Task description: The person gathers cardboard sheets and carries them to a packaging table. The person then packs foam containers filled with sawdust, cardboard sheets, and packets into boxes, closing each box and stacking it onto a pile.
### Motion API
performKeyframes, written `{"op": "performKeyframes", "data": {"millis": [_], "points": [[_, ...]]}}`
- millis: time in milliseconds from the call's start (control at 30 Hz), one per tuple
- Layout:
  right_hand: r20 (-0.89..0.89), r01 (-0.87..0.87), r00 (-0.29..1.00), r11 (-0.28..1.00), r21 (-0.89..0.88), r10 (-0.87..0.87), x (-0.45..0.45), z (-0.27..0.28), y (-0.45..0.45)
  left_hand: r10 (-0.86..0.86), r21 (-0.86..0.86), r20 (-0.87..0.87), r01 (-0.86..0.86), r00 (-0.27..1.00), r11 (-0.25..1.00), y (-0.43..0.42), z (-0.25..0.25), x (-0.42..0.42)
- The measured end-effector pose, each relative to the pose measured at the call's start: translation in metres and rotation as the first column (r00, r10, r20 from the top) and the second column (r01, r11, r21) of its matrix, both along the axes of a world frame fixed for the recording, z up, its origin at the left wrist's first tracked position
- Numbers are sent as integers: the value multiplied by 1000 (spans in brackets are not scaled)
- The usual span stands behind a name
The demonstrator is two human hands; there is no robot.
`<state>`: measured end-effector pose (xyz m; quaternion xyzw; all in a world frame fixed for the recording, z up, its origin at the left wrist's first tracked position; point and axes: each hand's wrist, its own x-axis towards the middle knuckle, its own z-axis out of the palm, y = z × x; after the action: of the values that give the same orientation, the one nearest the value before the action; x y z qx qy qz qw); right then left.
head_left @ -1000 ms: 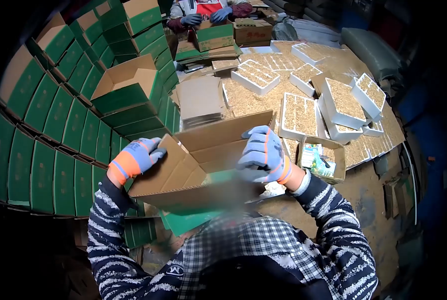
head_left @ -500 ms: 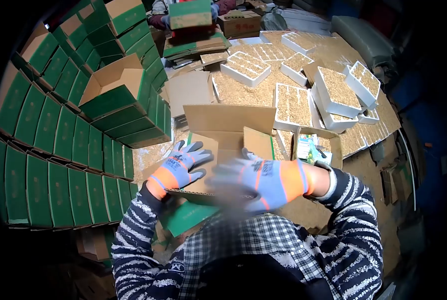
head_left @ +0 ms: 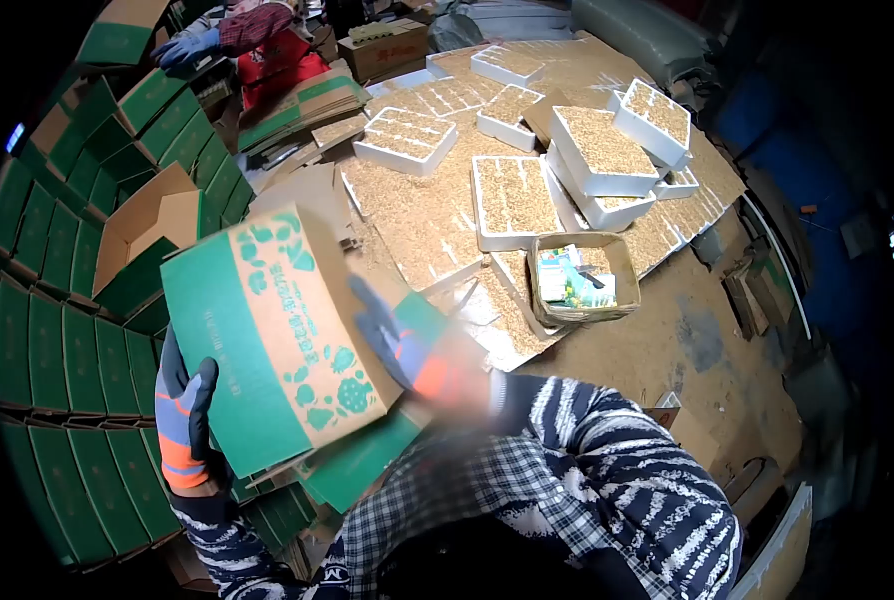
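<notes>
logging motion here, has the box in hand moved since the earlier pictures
Yes, the box has shifted left, away from the packet carton, toward the stacked green boxes.

The left hand (head_left: 185, 405) is low at the left side, wrist below, its thumb upright and apart from the fingers. The right hand (head_left: 397, 340) is blurred, with fingers pointing up and to the left; its forearm comes from the right side, and this elbow is bent.

A stained floor (head_left: 692, 350) lies beside a broad, lit table (head_left: 719, 188).
</notes>
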<state>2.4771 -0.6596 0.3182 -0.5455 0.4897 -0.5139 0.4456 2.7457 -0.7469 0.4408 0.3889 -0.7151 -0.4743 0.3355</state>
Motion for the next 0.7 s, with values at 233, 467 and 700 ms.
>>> {"op": "performKeyframes", "data": {"millis": [233,467,700], "points": [[409,47,874,884,466,-262,-93,-152,-29,-196,116,276,170,941,979,-12,-98,-24],[528,612,-96,368,700,-844,-298,-321,-133,-617,248,637,635,462,732,12,-40,-84],[-50,663,-289,-237,710,-956,-267,-239,-159,-709,108,649,890,274,443,5,-65,-75]]}}
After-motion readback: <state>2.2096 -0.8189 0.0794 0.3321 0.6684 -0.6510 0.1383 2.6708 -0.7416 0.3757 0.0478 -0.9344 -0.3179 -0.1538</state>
